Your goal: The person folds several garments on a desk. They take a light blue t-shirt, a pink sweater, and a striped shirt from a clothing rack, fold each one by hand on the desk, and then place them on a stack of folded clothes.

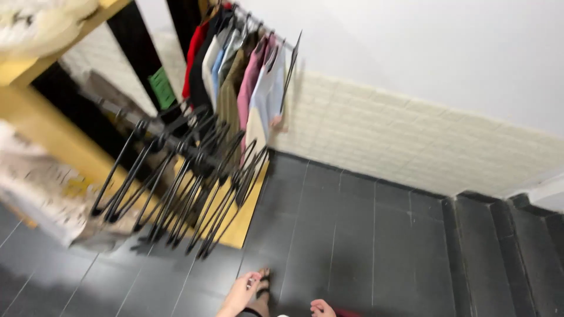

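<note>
1. Left hand (239,292) is low in the frame with its fingers loosely spread, grasping nothing. It's the one nearest the empty hangers (182,188), but well apart from them.
2. Right hand (322,307) only pokes in at the bottom edge. It looks loosely curled, but I can't tell whether it's got anything in it.
3. The empty hangers, a whole bunch of black ones, sit crowded on the lower rail (147,126), all tilted the same way.
4. My take: to pick one cleanly, go for the outermost hanger by its hook, since they're packed tight and look like they'd snag each other.
5. Storage-wise, the upper rail (258,23) carries the hanging clothes (241,70): red, black, pale blue, olive, pink and cream, pressed close together.
6. A yellow wooden frame (41,126) on the left has folded fabric (41,182) heaped on it, too blurred to sort out.
7. Everything stands on a dark tiled floor (352,246), with a pale brick-pattern wall (411,135) behind.
</note>
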